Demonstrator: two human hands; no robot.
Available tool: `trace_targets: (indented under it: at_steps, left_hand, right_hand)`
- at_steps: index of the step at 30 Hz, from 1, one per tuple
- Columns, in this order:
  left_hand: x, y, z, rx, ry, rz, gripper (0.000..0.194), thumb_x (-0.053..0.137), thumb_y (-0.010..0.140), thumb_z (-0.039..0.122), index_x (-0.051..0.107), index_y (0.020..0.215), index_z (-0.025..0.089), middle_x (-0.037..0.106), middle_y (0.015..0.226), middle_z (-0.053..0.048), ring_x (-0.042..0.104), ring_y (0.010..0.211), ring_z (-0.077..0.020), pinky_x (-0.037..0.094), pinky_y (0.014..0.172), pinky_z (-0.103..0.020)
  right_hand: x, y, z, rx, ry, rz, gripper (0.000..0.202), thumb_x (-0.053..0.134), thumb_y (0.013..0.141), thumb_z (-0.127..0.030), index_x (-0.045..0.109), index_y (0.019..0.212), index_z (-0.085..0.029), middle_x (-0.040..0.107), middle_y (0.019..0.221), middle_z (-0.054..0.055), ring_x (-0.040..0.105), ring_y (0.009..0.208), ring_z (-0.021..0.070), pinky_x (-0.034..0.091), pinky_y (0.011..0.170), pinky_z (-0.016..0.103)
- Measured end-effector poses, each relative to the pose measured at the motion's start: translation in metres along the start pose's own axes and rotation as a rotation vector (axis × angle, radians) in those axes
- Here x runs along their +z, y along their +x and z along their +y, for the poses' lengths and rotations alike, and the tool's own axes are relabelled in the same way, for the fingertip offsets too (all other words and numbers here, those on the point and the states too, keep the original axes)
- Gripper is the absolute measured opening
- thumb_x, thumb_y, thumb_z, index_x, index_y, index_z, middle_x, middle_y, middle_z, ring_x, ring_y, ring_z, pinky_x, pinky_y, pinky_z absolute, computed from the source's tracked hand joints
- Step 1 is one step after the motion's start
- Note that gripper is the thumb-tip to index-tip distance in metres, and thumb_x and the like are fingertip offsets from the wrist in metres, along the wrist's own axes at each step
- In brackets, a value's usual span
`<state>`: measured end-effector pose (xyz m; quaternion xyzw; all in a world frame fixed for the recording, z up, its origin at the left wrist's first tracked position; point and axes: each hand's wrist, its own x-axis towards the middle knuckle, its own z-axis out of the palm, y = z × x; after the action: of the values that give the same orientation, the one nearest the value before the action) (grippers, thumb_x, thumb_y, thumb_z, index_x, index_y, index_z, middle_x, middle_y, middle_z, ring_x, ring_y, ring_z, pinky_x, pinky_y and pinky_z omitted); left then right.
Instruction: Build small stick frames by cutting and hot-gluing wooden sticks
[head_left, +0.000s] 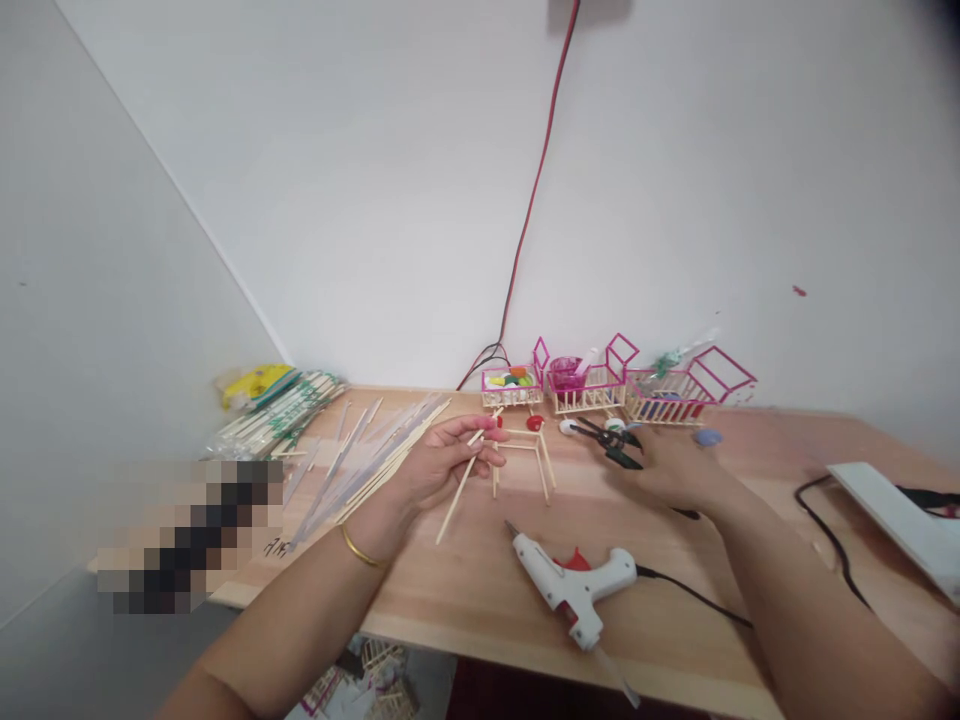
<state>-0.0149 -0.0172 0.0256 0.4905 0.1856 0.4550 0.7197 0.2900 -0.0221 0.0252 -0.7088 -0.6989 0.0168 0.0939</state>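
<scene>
A thin wooden stick (459,497) slants down from my left hand (454,455), pinched between thumb and fingers. Just right of those fingers a small frame of wooden sticks (546,462) stands on the table. My right hand (671,470) is closed about the handles of dark pliers (621,457), whose jaws point left; part of the grip is hidden by the hand. Nearer to me, between my arms, a white hot glue gun (574,590) with a red trigger lies on its side, its nozzle toward the stick frame.
Loose sticks and clear strips (367,460) lie at left, beside packaged sticks (277,420). Along the wall stand small stick carts with pink rims (589,385). A white panel (892,520) and black cable (832,525) are at right. The table's front edge (465,650) is near me.
</scene>
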Motion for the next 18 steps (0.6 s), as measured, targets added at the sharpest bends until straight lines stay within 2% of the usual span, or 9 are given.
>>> trace_targets:
  at_steps: [3, 5, 7, 8, 10, 13, 16, 18]
  left_hand:
    - [0.001, -0.003, -0.004, -0.074, -0.024, -0.036, 0.022, 0.066, 0.074, 0.016, 0.060, 0.095, 0.014, 0.066, 0.097, -0.009, 0.066, 0.078, -0.0145, 0.051, 0.064, -0.020]
    - [0.002, -0.005, -0.007, -0.112, -0.035, -0.076, 0.022, 0.066, 0.074, 0.016, 0.059, 0.095, 0.014, 0.066, 0.098, -0.009, 0.067, 0.079, -0.0154, 0.052, 0.064, -0.021]
    - [0.005, -0.007, -0.009, -0.140, -0.034, -0.116, 0.022, 0.067, 0.074, 0.016, 0.058, 0.093, 0.014, 0.066, 0.098, -0.010, 0.067, 0.080, -0.0168, 0.052, 0.064, -0.022]
    - [0.007, -0.008, -0.011, -0.151, -0.031, -0.133, 0.021, 0.067, 0.074, 0.017, 0.058, 0.093, 0.013, 0.066, 0.097, -0.010, 0.067, 0.080, -0.0174, 0.052, 0.064, -0.022]
    - [0.014, -0.009, -0.013, -0.171, -0.020, -0.159, 0.021, 0.067, 0.074, 0.019, 0.058, 0.092, 0.013, 0.066, 0.095, -0.011, 0.067, 0.080, -0.0177, 0.053, 0.065, -0.023]
    - [0.026, -0.008, -0.013, -0.213, 0.001, -0.202, 0.021, 0.067, 0.074, 0.022, 0.058, 0.091, 0.012, 0.066, 0.092, -0.011, 0.067, 0.078, -0.0177, 0.052, 0.065, -0.024]
    - [0.039, -0.002, -0.012, -0.275, 0.058, -0.258, 0.022, 0.067, 0.074, 0.026, 0.059, 0.089, 0.011, 0.065, 0.092, -0.012, 0.066, 0.081, -0.0194, 0.052, 0.066, -0.026]
    - [0.046, 0.005, -0.011, -0.266, 0.099, -0.268, 0.023, 0.067, 0.074, 0.026, 0.059, 0.090, 0.011, 0.065, 0.093, -0.012, 0.066, 0.084, -0.0206, 0.052, 0.068, -0.028]
  right_hand:
    - [0.017, 0.006, 0.012, 0.082, -0.116, -0.104, 0.058, 0.059, 0.060, -0.055, 0.058, 0.103, -0.016, 0.063, 0.095, 0.018, 0.055, 0.093, 0.0390, 0.038, 0.076, 0.051]
    - [0.022, 0.007, 0.011, 0.061, -0.113, -0.021, 0.061, 0.062, 0.059, -0.056, 0.058, 0.106, -0.018, 0.060, 0.104, 0.018, 0.051, 0.101, 0.0412, 0.034, 0.080, 0.057]
    - [0.021, 0.005, 0.001, -0.045, -0.010, 0.137, 0.056, 0.061, 0.064, -0.052, 0.057, 0.110, -0.020, 0.056, 0.114, 0.017, 0.048, 0.106, 0.0399, 0.034, 0.083, 0.057]
    - [0.019, 0.003, -0.007, -0.134, 0.089, 0.222, 0.050, 0.058, 0.070, -0.048, 0.056, 0.112, -0.021, 0.055, 0.117, 0.016, 0.048, 0.107, 0.0366, 0.036, 0.084, 0.053]
    - [0.013, -0.003, -0.026, -0.384, 0.400, 0.254, 0.034, 0.044, 0.085, -0.040, 0.056, 0.110, -0.021, 0.060, 0.109, 0.012, 0.056, 0.098, 0.0250, 0.043, 0.082, 0.040]
    - [0.007, -0.017, -0.053, -0.562, 0.708, 0.140, 0.031, 0.043, 0.088, -0.037, 0.054, 0.112, -0.021, 0.064, 0.100, 0.008, 0.059, 0.088, 0.0185, 0.046, 0.077, 0.032]
    - [0.007, -0.027, -0.067, -0.488, 0.995, -0.002, 0.023, 0.047, 0.087, -0.038, 0.058, 0.097, -0.021, 0.064, 0.079, 0.003, 0.058, 0.070, 0.0141, 0.046, 0.065, 0.027]
    - [0.009, -0.028, -0.067, -0.404, 1.215, -0.052, 0.019, 0.052, 0.084, -0.038, 0.058, 0.085, -0.020, 0.059, 0.069, 0.000, 0.053, 0.062, 0.0111, 0.043, 0.059, 0.024]
